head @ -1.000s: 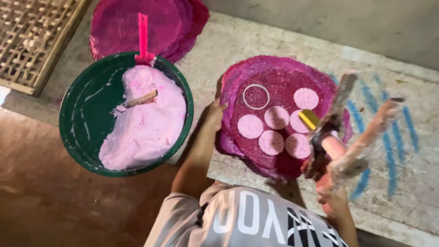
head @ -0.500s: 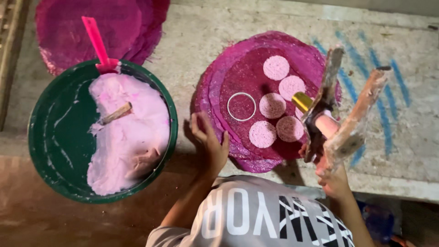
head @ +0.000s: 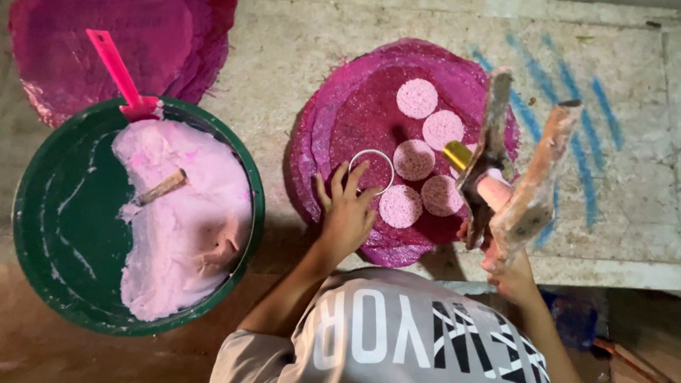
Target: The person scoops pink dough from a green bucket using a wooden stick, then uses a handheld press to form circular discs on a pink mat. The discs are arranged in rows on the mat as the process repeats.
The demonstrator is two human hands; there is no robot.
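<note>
Rough grey concrete, streaked with blue chalk lines toward two o'clock, serves as the work surface. At its middle I see a round magenta mat, coarse and fibrous, stacked on others of the same kind. Six pale pink discs already lie on it in a loose cluster, flat and grainy, so I judge the shaping well under way, with bare mat left at nine and twelve o'clock for more. A thin metal ring lies flat on the mat, empty, just left of the discs. My left hand rests spread at the mat's seven o'clock edge, fingertips touching the ring. My right hand, at four o'clock, is closed around crusted wooden sticks and a yellow-ended tool. Well to the left sits a green basin, half full of soft pink paste, plenty remaining; a short wooden stick lies in it and a pink plastic scoop leans on its rim. Another magenta mat shows at eleven o'clock.
</note>
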